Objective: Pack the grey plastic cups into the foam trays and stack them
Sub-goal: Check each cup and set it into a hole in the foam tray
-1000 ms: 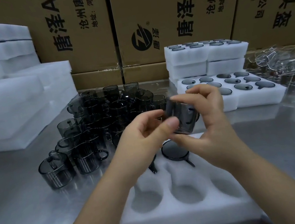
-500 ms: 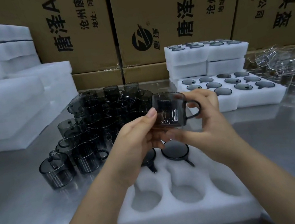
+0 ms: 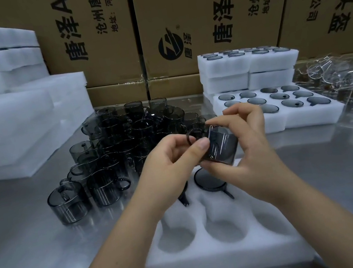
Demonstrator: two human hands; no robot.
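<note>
Left hand (image 3: 170,158) and right hand (image 3: 249,145) both gripping grey cup (image 3: 221,147), tilted, above foam tray (image 3: 226,254) at table's near edge

**A:** What can be read on the far cartons?

**B:** The left carton (image 3: 93,61) carries large sideways characters "唐泽A", with smaller "沧州唐泽" and "地址:河北河" beside them.

**A:** And the others?

**B:** The middle carton (image 3: 196,8) repeats that print and adds a round black logo (image 3: 170,46) marked "唐泽". The right carton (image 3: 293,27) reads "有限公司" and "P头盔".
</note>
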